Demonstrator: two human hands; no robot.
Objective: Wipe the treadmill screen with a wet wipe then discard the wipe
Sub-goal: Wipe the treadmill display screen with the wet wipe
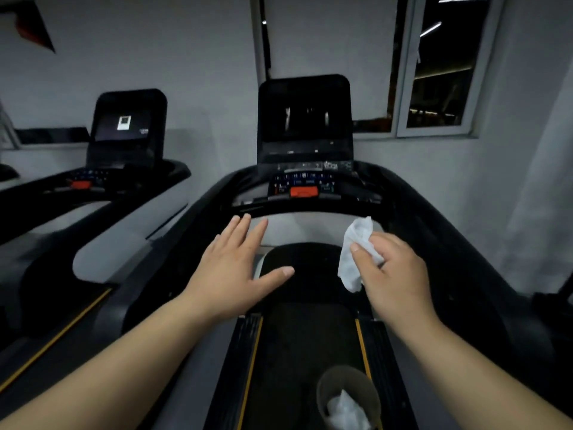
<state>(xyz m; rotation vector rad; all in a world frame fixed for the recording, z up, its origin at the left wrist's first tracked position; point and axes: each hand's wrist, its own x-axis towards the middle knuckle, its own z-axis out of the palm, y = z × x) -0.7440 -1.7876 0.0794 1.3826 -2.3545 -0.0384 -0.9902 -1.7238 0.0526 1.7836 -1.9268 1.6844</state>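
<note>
The treadmill screen [305, 116] is a dark upright panel straight ahead, above the button console with its orange stop key [304, 191]. My right hand [393, 274] is shut on a crumpled white wet wipe [355, 249], held in the air below the console and over the front of the belt. My left hand [238, 271] hovers open beside it, fingers spread, holding nothing. Both hands are well short of the screen. A small brown bin [347, 395] with a used white wipe inside stands on the belt near the bottom of the view.
The treadmill's black handrails [446, 218] curve down on both sides of my arms. A second treadmill [124, 125] with a lit screen stands to the left. A window [440, 66] is at the upper right, in a white wall.
</note>
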